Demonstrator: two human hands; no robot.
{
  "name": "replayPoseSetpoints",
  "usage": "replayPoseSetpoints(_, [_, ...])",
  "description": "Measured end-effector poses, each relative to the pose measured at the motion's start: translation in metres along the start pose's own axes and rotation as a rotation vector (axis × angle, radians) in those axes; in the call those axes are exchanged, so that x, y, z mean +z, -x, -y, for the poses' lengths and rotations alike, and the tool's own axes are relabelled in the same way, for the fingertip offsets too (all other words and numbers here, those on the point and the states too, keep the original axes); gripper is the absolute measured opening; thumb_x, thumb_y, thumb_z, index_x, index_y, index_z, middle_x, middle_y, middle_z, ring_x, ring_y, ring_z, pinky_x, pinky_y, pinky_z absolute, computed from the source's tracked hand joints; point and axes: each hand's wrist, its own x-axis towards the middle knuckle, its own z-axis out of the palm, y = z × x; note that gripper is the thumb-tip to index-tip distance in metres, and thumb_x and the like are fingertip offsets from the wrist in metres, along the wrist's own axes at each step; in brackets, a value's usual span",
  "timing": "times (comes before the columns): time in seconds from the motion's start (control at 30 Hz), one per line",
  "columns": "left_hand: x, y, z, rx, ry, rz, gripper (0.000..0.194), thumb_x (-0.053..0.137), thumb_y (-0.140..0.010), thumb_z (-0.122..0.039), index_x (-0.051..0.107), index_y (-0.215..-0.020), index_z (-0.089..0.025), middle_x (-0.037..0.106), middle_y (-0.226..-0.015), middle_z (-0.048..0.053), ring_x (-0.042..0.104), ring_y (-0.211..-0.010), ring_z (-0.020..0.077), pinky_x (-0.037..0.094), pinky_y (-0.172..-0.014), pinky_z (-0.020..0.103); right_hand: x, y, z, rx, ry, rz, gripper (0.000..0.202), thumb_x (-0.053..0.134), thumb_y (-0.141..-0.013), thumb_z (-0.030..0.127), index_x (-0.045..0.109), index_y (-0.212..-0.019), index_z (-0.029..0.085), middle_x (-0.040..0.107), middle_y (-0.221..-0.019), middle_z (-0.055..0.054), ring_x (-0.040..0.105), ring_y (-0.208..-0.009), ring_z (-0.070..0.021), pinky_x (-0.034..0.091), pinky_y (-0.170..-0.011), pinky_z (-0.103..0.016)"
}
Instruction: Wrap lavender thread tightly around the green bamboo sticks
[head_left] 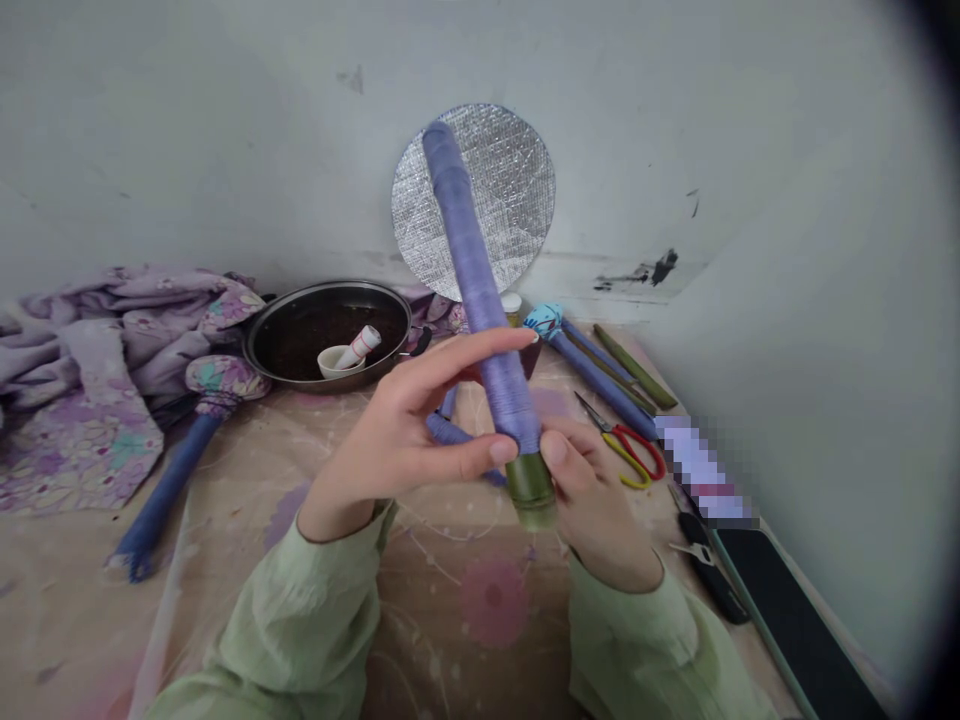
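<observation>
A bamboo stick (480, 270) wrapped in purple-blue ribbon is held up above the table, tilted with its far end toward the wall. Its near end (531, 485) is bare green bamboo. My left hand (397, 430) grips the lower wrapped part, thumb on the near side and forefinger laid across it. Pinched against the edge where the wrapping meets the bare bamboo is my right hand (600, 510); its other fingers are partly hidden behind the stick. A loose loop of the same purple-blue ribbon (448, 430) shows behind my left hand.
Floral cloth (90, 370) and a wrapped stick with a cloth-covered head (176, 470) lie left. A black pan (285, 300) holds a small white cup (337, 362). Right are scissors (634, 455), another cloth-headed stick (592, 365), a black cutter (712, 570) and a phone (795, 610). A silver disc (517, 190) leans on the wall.
</observation>
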Motion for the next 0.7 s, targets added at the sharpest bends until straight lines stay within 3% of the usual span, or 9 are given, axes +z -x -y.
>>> replayPoseSetpoints(0.13, [0.000,0.001,-0.005,-0.026,-0.006,-0.033,0.061,0.082,-0.079,-0.026,0.065,-0.137,-0.035,0.069,-0.126,0.006,0.065,-0.107,0.0277,0.055,-0.089,0.039,0.000,0.001,-0.002,0.040,-0.054,0.026,0.045,0.062,-0.089,0.066,0.068,-0.068,0.026,0.058,-0.057,0.000,0.049,-0.050,-0.0153,0.041,-0.044,-0.027])
replayPoseSetpoints(0.37, [0.003,0.000,-0.018,-0.104,0.024,0.016,0.063,0.080,-0.080,-0.036,0.063,-0.140,-0.033,0.071,-0.121,0.006,0.065,-0.106,0.0287,0.052,-0.097,0.043,0.005,0.003,0.011,0.005,-0.006,-0.061,0.053,0.067,-0.087,0.064,0.055,-0.054,0.023,0.040,-0.052,0.002,0.036,-0.048,-0.0133,0.032,-0.045,-0.029])
replayPoseSetpoints(0.57, [0.003,-0.001,-0.014,-0.070,-0.035,0.029,0.065,0.083,-0.078,-0.033,0.063,-0.140,-0.034,0.071,-0.123,0.005,0.064,-0.111,0.0303,0.050,-0.098,0.044,0.004,0.002,0.008,0.129,-0.237,-0.067,0.043,0.072,-0.080,0.065,0.069,-0.063,0.025,0.045,-0.056,0.001,0.036,-0.050,-0.0149,0.032,-0.046,-0.031])
replayPoseSetpoints(0.7, [0.004,-0.002,-0.011,-0.043,-0.078,0.007,0.064,0.085,-0.077,-0.033,0.064,-0.137,-0.035,0.072,-0.123,0.004,0.064,-0.111,0.0290,0.050,-0.097,0.043,0.005,0.000,0.006,0.186,-0.263,-0.092,0.043,0.076,-0.072,0.068,0.073,-0.063,0.026,0.050,-0.058,0.000,0.037,-0.051,-0.0156,0.032,-0.046,-0.031])
